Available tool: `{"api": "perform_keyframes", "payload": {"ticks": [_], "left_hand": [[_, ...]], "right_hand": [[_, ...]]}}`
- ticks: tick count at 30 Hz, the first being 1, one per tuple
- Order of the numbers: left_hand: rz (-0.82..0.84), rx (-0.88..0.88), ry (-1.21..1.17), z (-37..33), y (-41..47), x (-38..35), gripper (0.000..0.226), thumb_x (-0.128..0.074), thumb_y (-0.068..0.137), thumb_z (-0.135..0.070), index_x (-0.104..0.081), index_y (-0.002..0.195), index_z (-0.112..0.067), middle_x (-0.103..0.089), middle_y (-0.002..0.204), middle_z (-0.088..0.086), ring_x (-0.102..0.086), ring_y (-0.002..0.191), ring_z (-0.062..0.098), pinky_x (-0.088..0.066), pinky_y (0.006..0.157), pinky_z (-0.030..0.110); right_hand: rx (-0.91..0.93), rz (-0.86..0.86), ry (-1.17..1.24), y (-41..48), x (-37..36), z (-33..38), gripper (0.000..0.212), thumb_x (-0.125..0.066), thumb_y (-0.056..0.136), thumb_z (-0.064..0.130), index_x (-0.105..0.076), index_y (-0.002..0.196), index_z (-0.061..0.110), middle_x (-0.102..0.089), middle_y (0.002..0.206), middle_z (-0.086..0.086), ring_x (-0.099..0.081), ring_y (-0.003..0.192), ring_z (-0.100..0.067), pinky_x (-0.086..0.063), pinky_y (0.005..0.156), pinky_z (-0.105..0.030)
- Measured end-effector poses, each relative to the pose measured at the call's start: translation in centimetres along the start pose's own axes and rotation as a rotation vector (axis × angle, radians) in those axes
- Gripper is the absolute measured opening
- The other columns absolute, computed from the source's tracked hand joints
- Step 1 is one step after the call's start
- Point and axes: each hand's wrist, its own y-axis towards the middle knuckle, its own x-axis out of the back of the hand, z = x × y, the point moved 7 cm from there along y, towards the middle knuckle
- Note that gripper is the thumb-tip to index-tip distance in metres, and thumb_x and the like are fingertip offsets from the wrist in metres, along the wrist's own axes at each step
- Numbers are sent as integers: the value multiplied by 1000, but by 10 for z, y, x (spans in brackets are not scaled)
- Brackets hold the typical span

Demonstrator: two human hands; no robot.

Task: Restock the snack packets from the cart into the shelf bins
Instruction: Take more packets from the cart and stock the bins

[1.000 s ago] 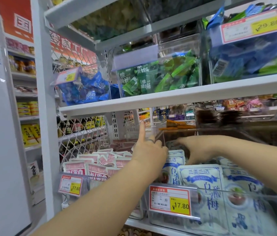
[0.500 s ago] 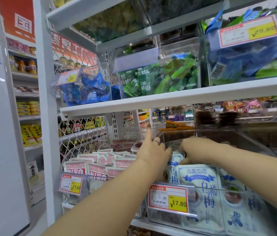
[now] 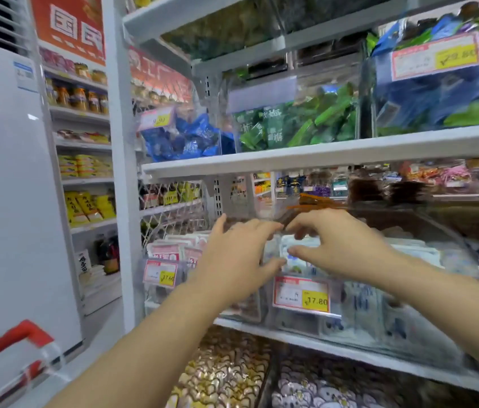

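White-and-blue snack packets [image 3: 298, 250] fill a clear bin [image 3: 347, 290] on the middle shelf, behind a red and yellow 17.80 price tag [image 3: 301, 295]. My left hand [image 3: 236, 256] hovers at the bin's left front corner with fingers spread and the thumb beside the top packet. My right hand [image 3: 337, 241] is over the same packets, fingers loosely curved downward and the thumb near the packet's top edge. Motion blur hides whether either hand touches a packet. A red cart handle [image 3: 11, 340] shows at the lower left.
A neighbouring bin of pink packets [image 3: 173, 248] with a 17.60 tag [image 3: 160, 273] stands to the left. The white shelf board [image 3: 320, 154] above carries bins of blue and green packets. Wrapped sweets [image 3: 226, 375] fill the bins below. A white cabinet [image 3: 5, 201] stands on the left.
Both hands have come up and back from deep among the packets to the bin's front top. My left forefinger no longer points upward. The view has tilted down, showing the cart handle.
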Motion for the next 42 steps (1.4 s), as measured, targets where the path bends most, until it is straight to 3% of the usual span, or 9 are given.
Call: {"api": "perform_keyframes", "payload": {"ticks": [4, 8, 14, 18, 24, 28, 30, 38, 42], "left_hand": [[-35, 67, -147, 23, -82, 2, 47, -57, 96, -49, -48, 140, -40, -62, 131, -18, -55, 122, 5, -28, 118, 44], [91, 201, -165, 55, -180, -25, 43, -60, 95, -46, -56, 136, -35, -69, 121, -10, -64, 110, 14, -48, 95, 38], [324, 478, -144, 110, -309, -74, 37, -60, 96, -44, -58, 131, -35, -67, 116, -16, -65, 103, 9, -47, 88, 28], [404, 597, -128, 133, -351, -102, 39, -57, 96, -47, -56, 134, -38, -67, 119, -17, -64, 106, 8, -52, 91, 35], [542, 647, -248, 129, -367, -134, 36, -57, 97, -44, -56, 132, -36, -67, 120, -15, -63, 108, 11, -52, 92, 36], [512, 673, -277, 133, -367, -130, 35, -57, 98, -43, -55, 133, -35, -65, 122, -14, -61, 110, 12, -50, 89, 32], [507, 684, -295, 134, -368, -128, 35, -56, 98, -42, -55, 133, -34, -65, 122, -14, -61, 109, 11, -50, 90, 33], [487, 693, -315, 134, -370, -127, 36, -56, 98, -44, -55, 132, -35, -66, 120, -14, -62, 105, 11, -50, 87, 34], [457, 729, -351, 136, -372, -123, 35, -58, 96, -45, -55, 130, -36, -66, 119, -16, -63, 103, 8, -51, 86, 32]], "right_hand": [[98, 58, 226, -44, -32, 65, 39, -59, 78, 57, -71, 105, 31, -70, 90, 16, -65, 85, -9, -55, 79, -40], [199, 214, 354, -96, -104, 126, 31, -60, 78, 54, -68, 103, 38, -69, 81, 17, -65, 76, -6, -55, 71, -38], [384, 764, 328, -159, -246, 199, 40, -61, 83, 41, -65, 122, 30, -69, 99, 13, -61, 87, -8, -52, 83, -33], [498, 1108, 183, -188, -308, 225, 50, -70, 89, 38, -57, 135, 21, -65, 111, 2, -59, 96, -17, -48, 80, -32], [554, 1403, 43, -227, -376, 255, 79, -74, 85, 47, -41, 149, 14, -63, 128, -11, -62, 108, -30, -52, 93, -39], [720, 1460, -112, -252, -406, 271, 71, -71, 86, 50, -54, 134, 2, -60, 130, -17, -59, 111, -36, -53, 92, -48], [771, 1456, -134, -261, -413, 276, 60, -70, 89, 46, -58, 128, 2, -64, 118, -16, -61, 103, -36, -55, 86, -47], [893, 1265, -228, -237, -401, 282, 36, -66, 93, 33, -66, 122, 11, -67, 113, -10, -61, 102, -32, -54, 78, -41], [745, 1134, -156, -198, -366, 262, 17, -67, 91, 34, -62, 82, 19, -60, 80, -4, -59, 80, -27, -51, 67, -37]]}}
